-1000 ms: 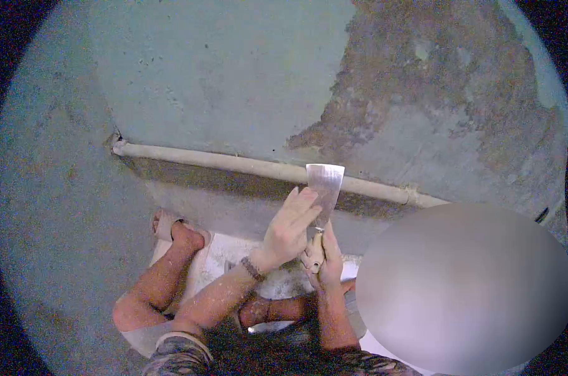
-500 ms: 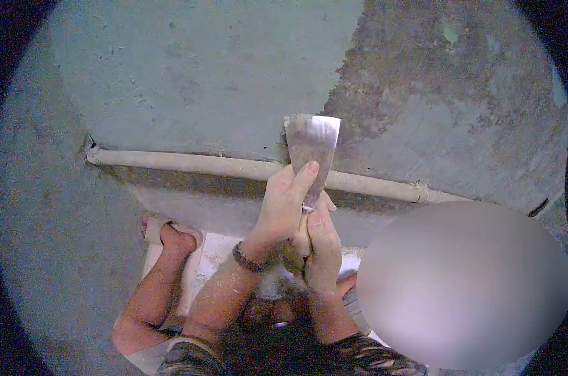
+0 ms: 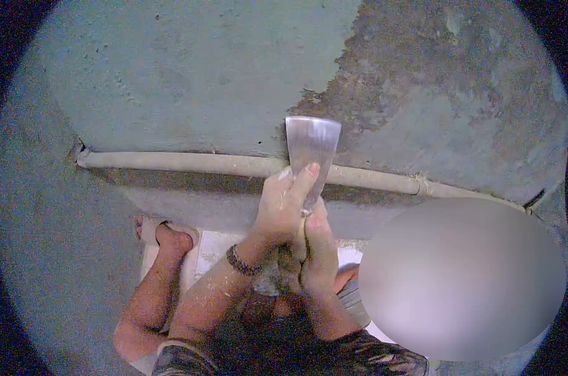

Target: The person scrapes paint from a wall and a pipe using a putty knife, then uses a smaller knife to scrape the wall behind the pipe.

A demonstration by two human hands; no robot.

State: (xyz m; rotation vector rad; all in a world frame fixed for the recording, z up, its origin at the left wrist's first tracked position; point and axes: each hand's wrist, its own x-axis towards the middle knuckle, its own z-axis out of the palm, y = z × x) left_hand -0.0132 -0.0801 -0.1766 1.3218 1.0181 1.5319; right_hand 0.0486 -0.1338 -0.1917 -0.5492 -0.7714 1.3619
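A scraper with a wide metal blade (image 3: 314,138) points up toward the wall, its edge against or close to the border between green paint (image 3: 190,69) and a bare grey patch (image 3: 397,81). My left hand (image 3: 279,203), with a dark bracelet on the wrist, is closed round the lower blade and neck, thumb lying on the metal. Just below and to the right, my right hand (image 3: 320,250) is wrapped round the handle. Most of the handle is hidden by the fingers.
A pale pipe (image 3: 196,161) runs along the wall's foot, behind my hands. My sandalled foot (image 3: 174,237) is at lower left, beside a whitish board or sheet (image 3: 212,247) on the floor. A blurred oval (image 3: 462,279) hides the lower right.
The bare grey patch reaches farther left around the blade. Flakes on the blade's edge are gone. The view has shifted slightly; both hands keep their hold on the scraper.
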